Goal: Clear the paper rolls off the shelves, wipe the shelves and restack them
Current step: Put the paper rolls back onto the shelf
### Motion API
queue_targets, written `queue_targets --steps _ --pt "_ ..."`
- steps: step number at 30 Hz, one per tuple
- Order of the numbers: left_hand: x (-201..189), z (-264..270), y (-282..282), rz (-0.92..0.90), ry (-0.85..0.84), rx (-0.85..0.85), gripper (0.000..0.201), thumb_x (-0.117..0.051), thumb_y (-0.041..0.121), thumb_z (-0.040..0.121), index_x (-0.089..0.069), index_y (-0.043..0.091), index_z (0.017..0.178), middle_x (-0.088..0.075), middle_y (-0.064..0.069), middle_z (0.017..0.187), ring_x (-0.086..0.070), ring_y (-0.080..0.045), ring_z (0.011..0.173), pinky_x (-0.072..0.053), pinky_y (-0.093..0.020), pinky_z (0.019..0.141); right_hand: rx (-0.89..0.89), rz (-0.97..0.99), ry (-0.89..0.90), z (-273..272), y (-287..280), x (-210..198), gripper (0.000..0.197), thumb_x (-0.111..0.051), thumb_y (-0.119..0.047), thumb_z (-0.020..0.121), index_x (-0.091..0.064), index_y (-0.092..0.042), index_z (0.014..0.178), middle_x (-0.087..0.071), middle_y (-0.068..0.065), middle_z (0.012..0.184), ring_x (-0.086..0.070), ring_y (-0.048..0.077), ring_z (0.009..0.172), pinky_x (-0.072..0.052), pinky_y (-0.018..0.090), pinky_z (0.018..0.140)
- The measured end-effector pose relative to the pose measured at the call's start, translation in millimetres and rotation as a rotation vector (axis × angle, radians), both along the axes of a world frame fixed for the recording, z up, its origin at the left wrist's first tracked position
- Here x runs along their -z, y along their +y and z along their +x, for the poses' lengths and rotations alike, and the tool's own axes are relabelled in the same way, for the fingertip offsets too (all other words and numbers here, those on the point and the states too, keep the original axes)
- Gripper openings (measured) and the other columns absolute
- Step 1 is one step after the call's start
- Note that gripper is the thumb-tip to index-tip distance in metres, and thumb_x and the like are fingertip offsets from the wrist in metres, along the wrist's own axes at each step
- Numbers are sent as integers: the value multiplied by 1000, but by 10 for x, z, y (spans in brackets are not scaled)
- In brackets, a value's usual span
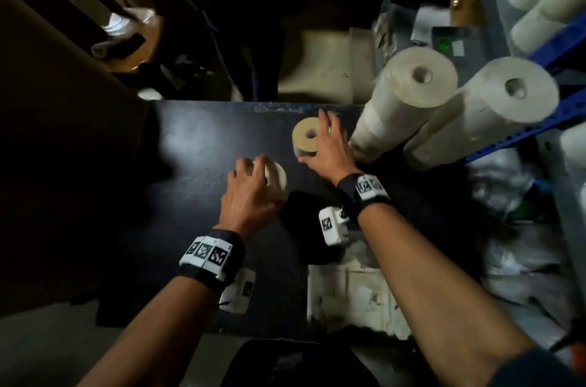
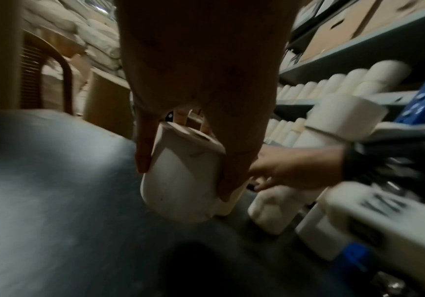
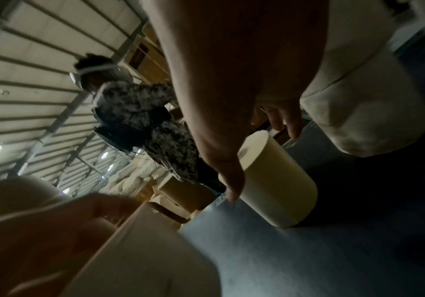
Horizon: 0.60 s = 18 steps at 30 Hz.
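My left hand (image 1: pixel 250 193) came down from above on a short white roll (image 1: pixel 276 179), fingers and thumb curled round its sides. The left wrist view showed the thumb on one flank and a finger on the other, with the roll (image 2: pixel 181 180) tilted, its cored end face turned up and slightly away from me, its long axis leaning off vertical. Whether its lower edge touched the dark table (image 1: pixel 196 145) I could not tell; it sat at or just over the surface, near the table's middle.

Just to the right and a little farther from me stood a short tan roll (image 1: pixel 306 136), upright on the table, long axis vertical and core hole facing straight up. My right hand (image 1: pixel 329 149) wrapped it from the right side, thumb at the near base and fingers reaching round the far side; in the right wrist view the thumb lay along its wall (image 3: pixel 275 180).

Right of that hand, two tall stacks of white rolls (image 1: pixel 402 101) stood on the table's far right corner, close beside each other, their axes running up toward the camera and leaning rightward in the wide view, core holes up. The nearer stack stood just beside my right hand.

Farther right ran the blue-framed shelves (image 1: pixel 558 44), with more white rolls (image 1: pixel 536 3) lying on their sides, long axes pointing out of the shelf.
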<state>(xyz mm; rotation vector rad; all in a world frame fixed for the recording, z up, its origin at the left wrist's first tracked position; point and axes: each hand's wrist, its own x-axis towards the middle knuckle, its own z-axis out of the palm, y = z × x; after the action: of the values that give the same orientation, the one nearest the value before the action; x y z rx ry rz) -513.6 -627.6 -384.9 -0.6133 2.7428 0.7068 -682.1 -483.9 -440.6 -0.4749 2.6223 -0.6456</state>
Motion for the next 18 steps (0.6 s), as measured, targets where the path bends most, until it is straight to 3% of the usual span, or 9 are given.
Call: queue_targets --steps 3,6,8,18 --pt "78 211 -64 -10 -49 -10 83 -81 52 75 -40 29 143 -39 -7 132 -48 -40 118 -56 -55 80 -96 93 -34 -167 -223 77 126 -93 -44 72 -13 -13 164 -19 13 164 -31 48 143 -41 56 113" --pt "143 368 -83 -14 -65 -20 83 -80 53 77 -39 30 145 -39 -6 133 -47 -38 120 -56 -54 78 -105 159 40 -162 -272 65 96 -83 -40 82 -28 -14 156 -33 15 149 -41 48 131 -49 54 98" --pt "159 471 -87 -15 -72 -15 84 -81 52 76 -39 30 145 -39 -6 133 -47 -38 119 -56 -54 77 -96 179 78 -42 -215 10 85 -79 -41 83 -34 -12 150 -36 15 144 -46 48 126 -51 52 94" --pt "112 1113 89 7 -104 135 88 -85 49 71 -37 33 143 -37 -6 132 -49 -40 115 -57 -55 77 33 158 -36 1870 696 -132 83 -89 -39 71 -44 -23 138 -40 7 129 -62 39 108 -57 45 85"
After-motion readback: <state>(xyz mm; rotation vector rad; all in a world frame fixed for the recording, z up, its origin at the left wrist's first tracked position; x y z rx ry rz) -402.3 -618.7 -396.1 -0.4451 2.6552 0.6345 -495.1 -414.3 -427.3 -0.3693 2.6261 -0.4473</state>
